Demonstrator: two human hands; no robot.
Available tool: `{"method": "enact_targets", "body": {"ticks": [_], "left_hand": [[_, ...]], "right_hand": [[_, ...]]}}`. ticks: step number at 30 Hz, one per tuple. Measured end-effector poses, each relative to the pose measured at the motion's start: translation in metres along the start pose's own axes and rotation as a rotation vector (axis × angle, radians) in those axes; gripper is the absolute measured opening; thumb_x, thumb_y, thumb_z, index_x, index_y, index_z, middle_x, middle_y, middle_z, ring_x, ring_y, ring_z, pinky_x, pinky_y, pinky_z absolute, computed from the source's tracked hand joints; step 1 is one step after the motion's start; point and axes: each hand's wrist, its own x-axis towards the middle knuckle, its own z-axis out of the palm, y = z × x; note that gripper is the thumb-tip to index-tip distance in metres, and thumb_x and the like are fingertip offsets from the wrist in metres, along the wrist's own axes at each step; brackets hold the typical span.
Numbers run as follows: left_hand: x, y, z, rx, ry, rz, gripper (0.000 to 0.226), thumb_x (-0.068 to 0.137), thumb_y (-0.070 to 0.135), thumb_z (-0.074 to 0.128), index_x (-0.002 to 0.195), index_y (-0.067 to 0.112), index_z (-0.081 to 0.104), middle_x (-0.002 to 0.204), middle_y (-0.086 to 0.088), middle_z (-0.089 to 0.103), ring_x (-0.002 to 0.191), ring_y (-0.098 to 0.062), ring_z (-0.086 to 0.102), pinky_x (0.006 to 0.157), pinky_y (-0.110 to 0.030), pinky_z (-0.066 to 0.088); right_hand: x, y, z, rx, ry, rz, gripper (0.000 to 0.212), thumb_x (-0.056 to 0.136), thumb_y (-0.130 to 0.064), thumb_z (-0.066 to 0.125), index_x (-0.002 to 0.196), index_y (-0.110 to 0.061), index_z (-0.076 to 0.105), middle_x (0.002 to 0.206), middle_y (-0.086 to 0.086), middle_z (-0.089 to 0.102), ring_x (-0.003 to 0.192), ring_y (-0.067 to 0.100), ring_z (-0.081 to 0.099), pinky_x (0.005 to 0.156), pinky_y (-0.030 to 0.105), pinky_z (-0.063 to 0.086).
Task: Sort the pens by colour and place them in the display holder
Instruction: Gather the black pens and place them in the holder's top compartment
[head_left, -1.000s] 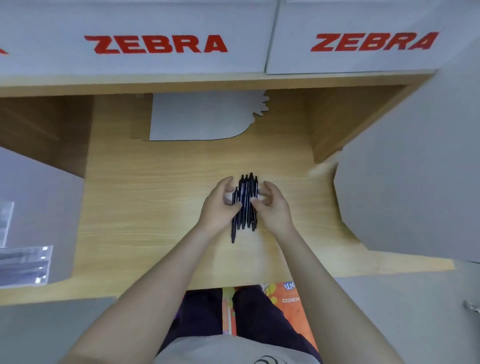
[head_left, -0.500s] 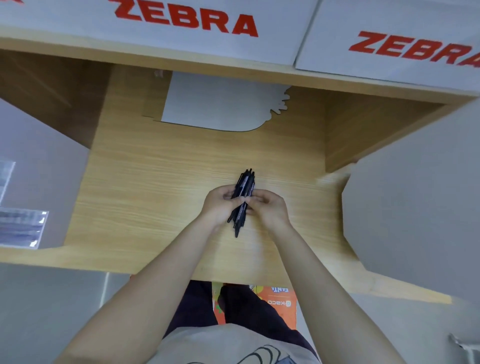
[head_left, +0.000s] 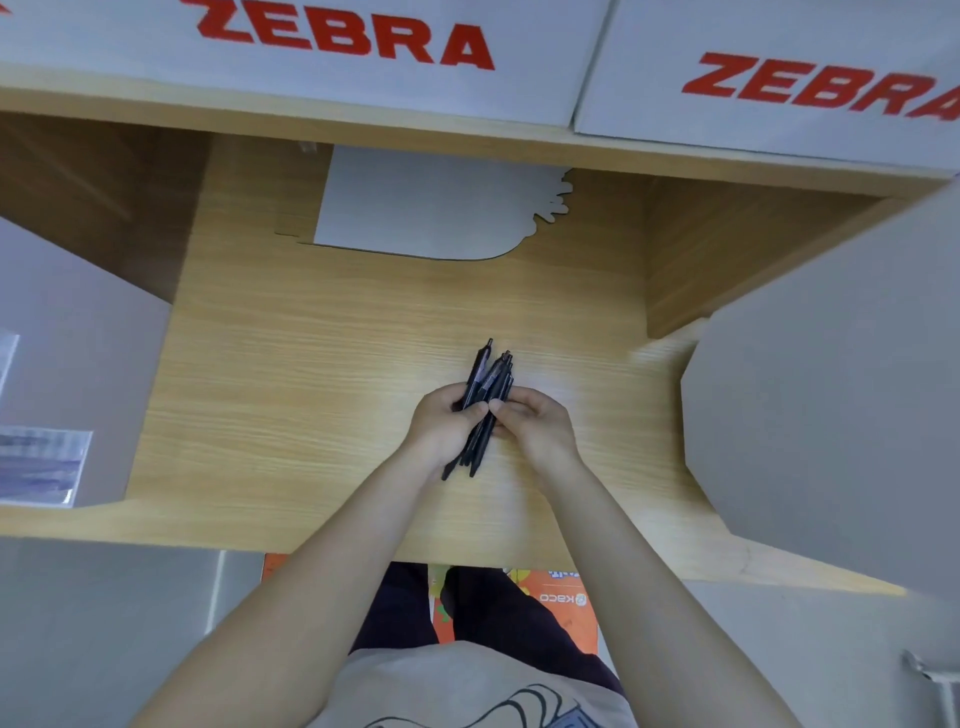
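While both forearms reach up from the bottom of the frame, the person's two hands meet near the centre of the picture over a light wooden table (head_left: 322, 395). Between them is a bundle of black pens (head_left: 487, 382), gathered together and tilted slightly, its upper ends pointing toward the top of the frame and its lower tips sticking out below the hands. The left hand (head_left: 444, 423) has its fingers curled around the left side of the bundle, and the right hand (head_left: 537, 423) has its fingers curled around the right side, so both hands are grasping the pens. Whether the lower tips touch the table cannot be told.

Toward the upper centre of the frame, a flat grey cardboard sheet (head_left: 426, 208) with a curved, scalloped right edge lies on the table. Across the top edge of the picture stand two white boxes (head_left: 753, 41) printed with the word ZEBRA in red capitals, resting on a wooden shelf (head_left: 363, 122) above the table. A large plain grey panel (head_left: 831, 405) fills the right side of the frame. At the far left edge, a clear plastic packet (head_left: 41, 465) is partly visible. Below the table's near edge, at the bottom centre, an orange printed package (head_left: 566, 608) shows between the person's dark trouser legs.
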Motion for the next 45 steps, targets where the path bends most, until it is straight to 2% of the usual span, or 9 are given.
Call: {"method": "enact_targets", "body": {"ticks": [6,11,14,18,21,25,33,39,45], "left_hand": [[-0.009,0.008,-0.006,-0.104,-0.227,-0.113,0.014,0.101,0.021,0.057,0.113,0.026,0.062,0.108,-0.009,0.072,0.092,-0.024,0.07,0.079,-0.037,0.059],[-0.032,0.029,-0.007,-0.106,-0.384,-0.128,0.035,0.094,0.034,0.066,0.126,0.025,0.056,0.109,-0.013,0.073,0.086,-0.028,0.073,0.066,-0.033,0.058],[-0.046,0.041,-0.003,-0.075,-0.42,-0.064,0.033,0.092,0.031,0.068,0.124,0.025,0.059,0.106,-0.006,0.071,0.074,-0.021,0.069,0.058,-0.029,0.053],[-0.064,0.056,0.004,-0.023,-0.47,0.012,0.023,0.095,0.019,0.065,0.117,0.015,0.059,0.084,-0.004,0.068,0.064,-0.018,0.062,0.059,-0.028,0.051],[-0.077,0.06,0.001,0.026,-0.499,0.014,0.016,0.092,0.022,0.069,0.105,0.016,0.06,0.082,-0.004,0.065,0.063,-0.019,0.058,0.059,-0.03,0.048],[-0.101,0.062,-0.005,0.023,-0.542,0.002,0.024,0.088,0.028,0.073,0.103,0.015,0.061,0.082,-0.004,0.062,0.064,-0.019,0.056,0.06,-0.029,0.049],[-0.131,0.06,-0.025,0.088,-0.555,0.069,0.027,0.083,0.017,0.074,0.098,0.014,0.051,0.074,-0.001,0.057,0.064,-0.017,0.052,0.062,-0.029,0.046],[-0.149,0.044,-0.06,0.044,-0.607,0.139,0.021,0.092,0.011,0.068,0.101,0.012,0.049,0.073,-0.002,0.053,0.061,-0.016,0.047,0.059,-0.028,0.042],[-0.177,0.006,-0.161,-0.048,-0.558,0.184,0.025,0.087,0.012,0.072,0.096,0.012,0.048,0.07,-0.001,0.054,0.057,-0.015,0.047,0.056,-0.026,0.042]], "right_hand": [[-0.008,0.005,-0.007,0.113,-0.031,0.012,0.019,0.089,-0.008,0.07,0.107,0.0,0.069,0.097,0.015,0.075,0.085,0.025,0.073,0.084,0.037,0.06],[-0.032,-0.02,-0.021,-0.054,-0.022,-0.06,0.009,0.085,-0.013,0.075,0.09,-0.006,0.073,0.073,0.0,0.07,0.064,0.012,0.062,0.061,0.024,0.053],[-0.05,-0.04,-0.034,-0.164,-0.005,-0.115,0.018,0.082,-0.023,0.079,0.083,-0.006,0.071,0.068,-0.003,0.063,0.051,0.004,0.05,0.05,0.017,0.04],[-0.068,-0.065,-0.051,-0.057,0.016,-0.227,0.022,0.082,-0.029,0.079,0.09,-0.012,0.066,0.066,-0.003,0.059,0.053,0.011,0.051,0.05,0.024,0.042],[-0.077,-0.078,-0.059,-0.055,-0.066,-0.301,0.019,0.087,-0.022,0.074,0.104,-0.017,0.069,0.073,-0.002,0.06,0.058,0.012,0.054,0.053,0.026,0.045],[-0.083,-0.085,-0.063,-0.125,-0.128,-0.332,0.004,0.093,-0.018,0.066,0.094,-0.014,0.068,0.063,-0.003,0.06,0.057,0.013,0.053,0.056,0.029,0.044],[-0.117,-0.091,-0.061,-0.193,-0.044,-0.403,0.019,0.102,-0.03,0.049,0.095,-0.013,0.051,0.066,-0.001,0.053,0.054,0.014,0.044,0.05,0.025,0.036],[-0.147,-0.081,-0.023,-0.267,-0.177,-0.394,0.025,0.091,-0.028,0.069,0.106,-0.015,0.053,0.063,0.002,0.056,0.049,0.014,0.043,0.044,0.025,0.032],[-0.191,-0.051,0.074,-0.141,-0.13,-0.445,0.017,0.096,-0.013,0.06,0.082,-0.007,0.051,0.062,0.007,0.057,0.049,0.021,0.044,0.047,0.029,0.036]]}}
